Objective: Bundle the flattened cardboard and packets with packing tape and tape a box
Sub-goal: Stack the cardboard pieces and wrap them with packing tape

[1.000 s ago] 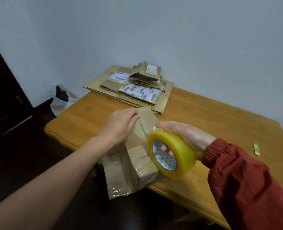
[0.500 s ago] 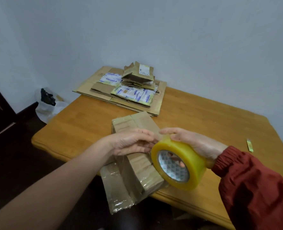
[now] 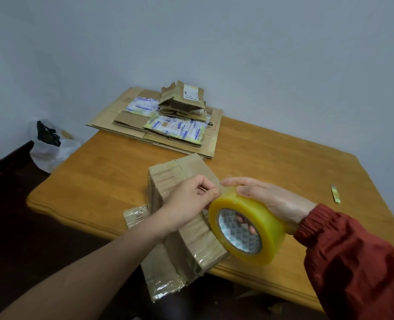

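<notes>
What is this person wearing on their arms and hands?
The left hand and forearm are bare: no sleeve, glove or watch shows. The right arm wears a rust-red, crinkled jacket sleeve ending in a gathered elastic cuff at the wrist; the right hand is ungloved.

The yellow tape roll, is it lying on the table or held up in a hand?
Held up: the right hand grips the tape roll on edge, fingers through its core, above the table.

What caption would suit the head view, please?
Right hand holds the packing tape roll; left hand pinches its end above a cardboard bundle.
</notes>
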